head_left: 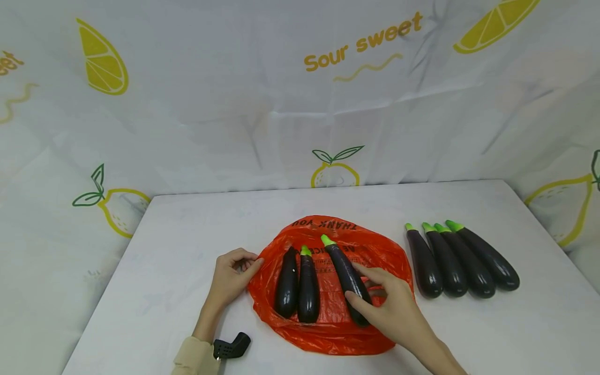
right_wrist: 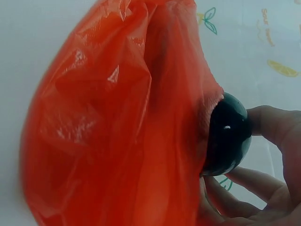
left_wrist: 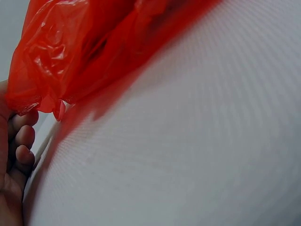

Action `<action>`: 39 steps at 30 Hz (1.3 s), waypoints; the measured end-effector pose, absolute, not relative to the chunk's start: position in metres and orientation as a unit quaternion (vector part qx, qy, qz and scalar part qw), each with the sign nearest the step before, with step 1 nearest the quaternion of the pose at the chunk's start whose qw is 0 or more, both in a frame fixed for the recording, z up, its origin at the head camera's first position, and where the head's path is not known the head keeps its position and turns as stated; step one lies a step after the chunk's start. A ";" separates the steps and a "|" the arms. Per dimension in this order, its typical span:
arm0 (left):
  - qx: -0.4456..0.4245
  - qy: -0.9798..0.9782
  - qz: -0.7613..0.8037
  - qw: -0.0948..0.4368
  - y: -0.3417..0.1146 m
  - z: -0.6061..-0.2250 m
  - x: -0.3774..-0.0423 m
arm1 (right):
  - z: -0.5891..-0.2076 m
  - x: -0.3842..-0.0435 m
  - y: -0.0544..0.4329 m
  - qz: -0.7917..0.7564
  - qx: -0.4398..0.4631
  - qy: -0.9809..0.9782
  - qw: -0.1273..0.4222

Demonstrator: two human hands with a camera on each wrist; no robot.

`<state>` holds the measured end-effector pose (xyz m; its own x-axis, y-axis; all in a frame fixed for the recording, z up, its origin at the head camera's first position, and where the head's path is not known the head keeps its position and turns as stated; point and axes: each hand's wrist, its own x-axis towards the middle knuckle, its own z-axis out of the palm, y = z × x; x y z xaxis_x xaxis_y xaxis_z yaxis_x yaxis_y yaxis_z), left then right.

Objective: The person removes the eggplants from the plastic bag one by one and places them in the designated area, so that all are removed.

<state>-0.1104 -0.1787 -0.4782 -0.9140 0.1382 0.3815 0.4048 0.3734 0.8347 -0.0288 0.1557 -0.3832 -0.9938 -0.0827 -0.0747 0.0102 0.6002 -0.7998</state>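
Note:
An open red plastic bag [head_left: 337, 341] lies spread on the white table in the head view. Two dark eggplants [head_left: 308, 291] rest side by side in its left part. My left hand [head_left: 232, 276] pinches the bag's left rim; the left wrist view has its curled fingers [left_wrist: 24, 136] under the crumpled plastic. Over the bag's right part, my right hand [head_left: 391, 302] grips a third eggplant [head_left: 344, 271] near its thick lower end, the green stem pointing away. In the right wrist view, thumb and fingers surround the eggplant's rounded end [right_wrist: 230, 136], with red plastic hiding the rest.
Several more eggplants [head_left: 452, 271] lie in a row on the table to the right of the bag, green stems away from me. A black device [head_left: 233, 346] sits at my left wrist. A white cloth with lemon prints [head_left: 225, 94] hangs behind the table [head_left: 187, 224].

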 end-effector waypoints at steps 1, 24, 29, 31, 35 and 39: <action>-0.165 -0.819 -0.536 0.123 -0.179 -0.478 -0.110 | -0.383 -0.029 0.157 -0.443 -0.020 0.895 0.049; -0.170 -0.814 -0.542 0.125 -0.179 -0.478 -0.110 | -0.372 -0.032 0.201 -0.394 -0.055 0.909 -0.122; -0.172 -0.813 -0.543 0.126 -0.179 -0.478 -0.110 | -0.373 -0.035 0.211 -0.382 -0.054 0.911 -0.148; -0.172 -0.813 -0.542 0.126 -0.178 -0.478 -0.110 | -0.374 -0.037 0.216 -0.381 -0.055 0.909 -0.158; -0.171 -0.814 -0.540 0.126 -0.178 -0.478 -0.110 | -0.373 -0.040 0.227 -0.375 -0.053 0.909 -0.174; -0.170 -0.816 -0.538 0.125 -0.179 -0.478 -0.110 | -0.370 -0.040 0.237 -0.368 -0.046 0.910 -0.187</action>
